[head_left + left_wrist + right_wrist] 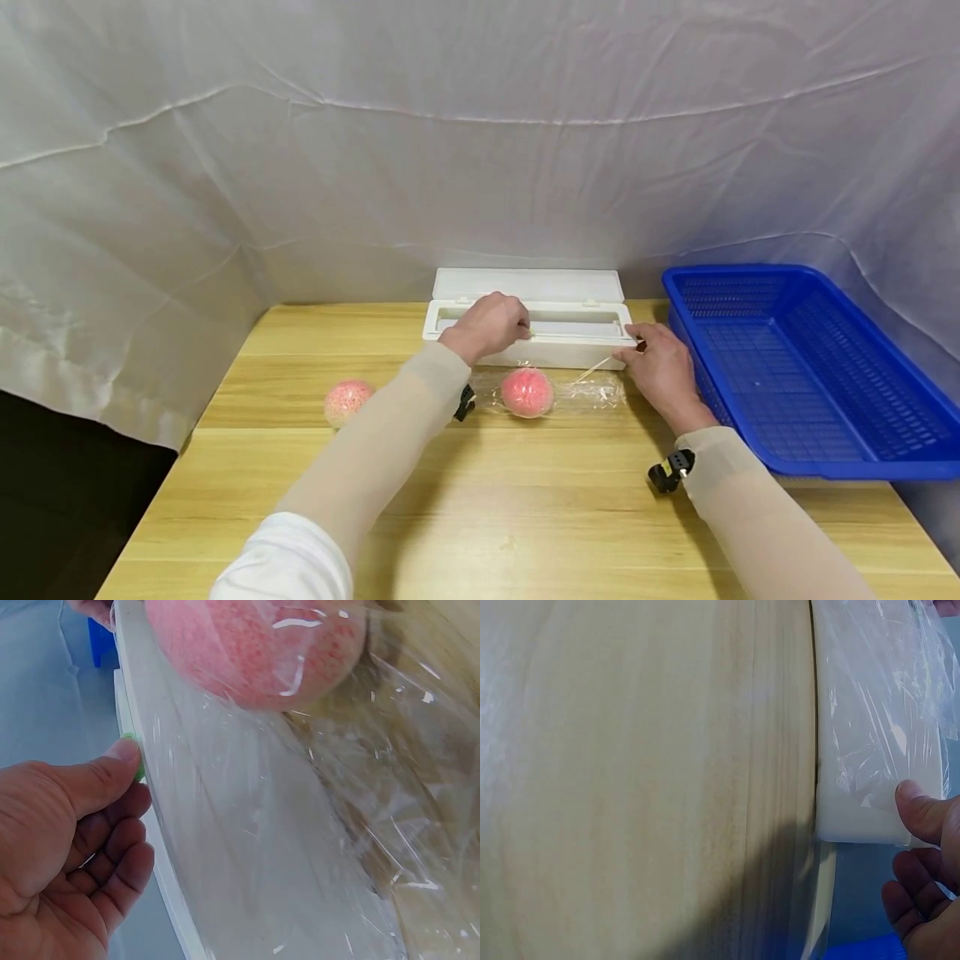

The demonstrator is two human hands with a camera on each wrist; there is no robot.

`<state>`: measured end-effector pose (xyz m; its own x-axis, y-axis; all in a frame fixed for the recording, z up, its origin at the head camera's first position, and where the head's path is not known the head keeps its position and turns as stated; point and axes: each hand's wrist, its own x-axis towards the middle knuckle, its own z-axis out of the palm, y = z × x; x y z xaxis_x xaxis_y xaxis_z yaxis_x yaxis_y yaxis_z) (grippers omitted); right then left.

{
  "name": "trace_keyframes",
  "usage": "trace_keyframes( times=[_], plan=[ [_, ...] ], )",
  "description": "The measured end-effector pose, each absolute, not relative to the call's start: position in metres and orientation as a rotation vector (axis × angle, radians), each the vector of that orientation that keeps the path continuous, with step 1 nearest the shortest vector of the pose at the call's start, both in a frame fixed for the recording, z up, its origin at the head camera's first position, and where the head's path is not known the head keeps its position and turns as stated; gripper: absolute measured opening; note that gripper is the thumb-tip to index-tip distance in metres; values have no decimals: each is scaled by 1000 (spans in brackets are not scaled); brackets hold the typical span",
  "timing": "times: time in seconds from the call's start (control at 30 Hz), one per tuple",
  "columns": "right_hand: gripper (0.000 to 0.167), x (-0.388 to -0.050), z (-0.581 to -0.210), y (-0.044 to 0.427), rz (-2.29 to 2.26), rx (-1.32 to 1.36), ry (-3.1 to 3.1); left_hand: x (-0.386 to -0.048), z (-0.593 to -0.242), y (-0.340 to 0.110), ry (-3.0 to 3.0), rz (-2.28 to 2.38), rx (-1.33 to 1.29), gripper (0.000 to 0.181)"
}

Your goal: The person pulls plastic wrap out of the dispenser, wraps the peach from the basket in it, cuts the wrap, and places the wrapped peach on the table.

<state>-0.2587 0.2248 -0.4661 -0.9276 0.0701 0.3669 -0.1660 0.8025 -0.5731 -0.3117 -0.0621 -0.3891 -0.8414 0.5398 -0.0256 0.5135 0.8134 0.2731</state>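
A long white cling film dispenser (555, 354) lies at the back of the table with its lid (525, 285) flipped up. My left hand (491, 325) pinches a small green slider (139, 773) on the dispenser's front edge, near its middle. At the right end, my right hand (663, 371) grips the corner, its thumb on the front face and its fingers around the end. Clear cling film (600, 393) hangs from the dispenser onto the table. A pink speckled ball (527, 392) sits in front, with film over it.
A second pink speckled ball (348, 402) lies on the wooden table (517, 517), left of my left forearm. The blue plastic basket (825, 329) stands at the right, close to my right hand. Pale cloth (480, 183) hangs behind the table.
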Motion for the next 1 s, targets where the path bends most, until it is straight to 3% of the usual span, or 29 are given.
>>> trace_keyframes(
  times=[0.7,0.87,1.0],
  plan=[
    [42,-257,-463,228,870,82,-2630,-315,-387,-89,2908,369,873,16],
    [42,-257,-462,230,870,80,-2638,-315,-385,-93,2900,350,865,35],
    [43,-257,-463,230,871,76,-2639,-314,-385,-98,2901,336,888,30]
  ],
)
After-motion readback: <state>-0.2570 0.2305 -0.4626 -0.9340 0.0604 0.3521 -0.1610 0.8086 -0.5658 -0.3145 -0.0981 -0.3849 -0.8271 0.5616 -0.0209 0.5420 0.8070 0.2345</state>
